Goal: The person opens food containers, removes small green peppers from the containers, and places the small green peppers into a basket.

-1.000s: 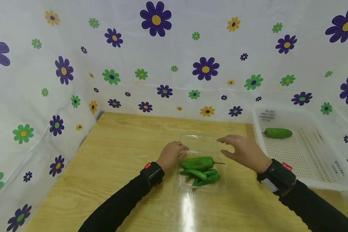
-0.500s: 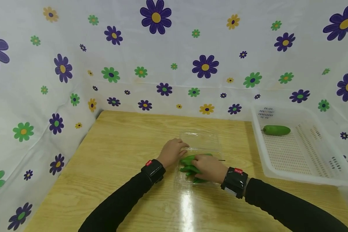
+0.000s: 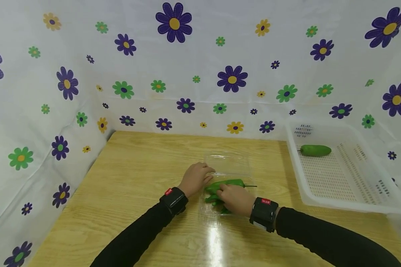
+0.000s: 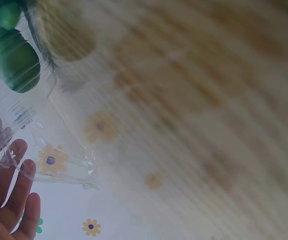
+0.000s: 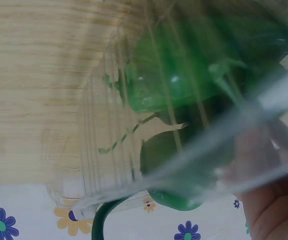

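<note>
Works right grip (image 3: 237, 199) into box (image 5: 91, 165)

Reaches now over the small peppers (image 3: 211, 199) in the box's near part, a second after hovering beside the lid (image 3: 227, 163); differs little from half a second ago. Suggests, as a judgement, some settling of peppers inside the box, with the lid left alone. Curls the right fingers down at the near edge of the big pepper (image 3: 234, 182); hides the fingertips in the head view, blurs behind plastic in the right wrist view. Cannot tell from this whether pinching a pepper or only pressing on one.

Just beyond, rests with the left grip (image 3: 194, 178) at the box's left edge by the hinge, as before: fingers loosely spread, barely bent, touching plastic. Shows the big pepper across the box, stem poking past the right side. Farther back, shows the lid laid back over the counter (image 3: 147, 152). Well apart to the right, shows one basket pepper (image 3: 315, 150) in the white basket (image 3: 351, 207). Ends at a flowered sheet (image 3: 200, 48).
</note>
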A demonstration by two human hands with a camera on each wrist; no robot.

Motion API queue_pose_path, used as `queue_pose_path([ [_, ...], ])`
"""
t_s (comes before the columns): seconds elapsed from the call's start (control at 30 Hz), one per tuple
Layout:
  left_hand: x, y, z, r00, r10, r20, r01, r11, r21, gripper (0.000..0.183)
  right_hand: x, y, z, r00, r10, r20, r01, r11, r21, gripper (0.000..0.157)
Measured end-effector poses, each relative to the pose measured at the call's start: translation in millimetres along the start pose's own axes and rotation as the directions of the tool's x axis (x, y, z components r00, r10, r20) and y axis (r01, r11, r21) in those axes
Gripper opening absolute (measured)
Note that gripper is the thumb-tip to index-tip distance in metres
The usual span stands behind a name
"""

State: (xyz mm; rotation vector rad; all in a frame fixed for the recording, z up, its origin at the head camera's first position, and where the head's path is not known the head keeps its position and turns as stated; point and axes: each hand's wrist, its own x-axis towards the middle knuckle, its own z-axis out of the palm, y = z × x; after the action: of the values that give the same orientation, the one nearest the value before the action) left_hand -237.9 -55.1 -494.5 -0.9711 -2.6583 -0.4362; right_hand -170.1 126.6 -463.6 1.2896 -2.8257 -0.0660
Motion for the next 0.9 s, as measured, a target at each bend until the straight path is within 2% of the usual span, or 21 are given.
queue_pose_path([
  [0.17,0.5,-0.5,0.8,1.000,-0.003,-0.004,0.003,1.000,0.008,0.020,-3,2,-3.7,0.999,-0.007,-0.032,0.007,1.000,0.007,0.013],
  [0.3,0.9,-0.7,2.1,1.000,-0.002,-0.008,0.002,1.000,0.009,0.020,-8,3,-14.4,0.996,-0.008,-0.087,0.008,1.000,-0.001,0.013],
  [0.43,0.6,-0.9,1.4,1.000,0.008,-0.003,-0.008,1.000,0.018,0.020,-13,5,-34.3,0.987,0.007,-0.159,-0.010,1.000,-0.021,0.017],
  [0.67,1.5,0.2,-3.6,1.000,0.007,-0.011,-0.007,1.000,0.001,0.020,-19,17,-74.3,0.956,0.015,-0.292,-0.020,1.000,-0.015,0.027],
  [0.9,0.1,2.1,-4.1,1.000,-0.001,0.003,0.001,1.000,-0.025,0.020,-32,52,-109.7,0.932,0.096,-0.350,-0.078,0.995,0.067,0.023],
])
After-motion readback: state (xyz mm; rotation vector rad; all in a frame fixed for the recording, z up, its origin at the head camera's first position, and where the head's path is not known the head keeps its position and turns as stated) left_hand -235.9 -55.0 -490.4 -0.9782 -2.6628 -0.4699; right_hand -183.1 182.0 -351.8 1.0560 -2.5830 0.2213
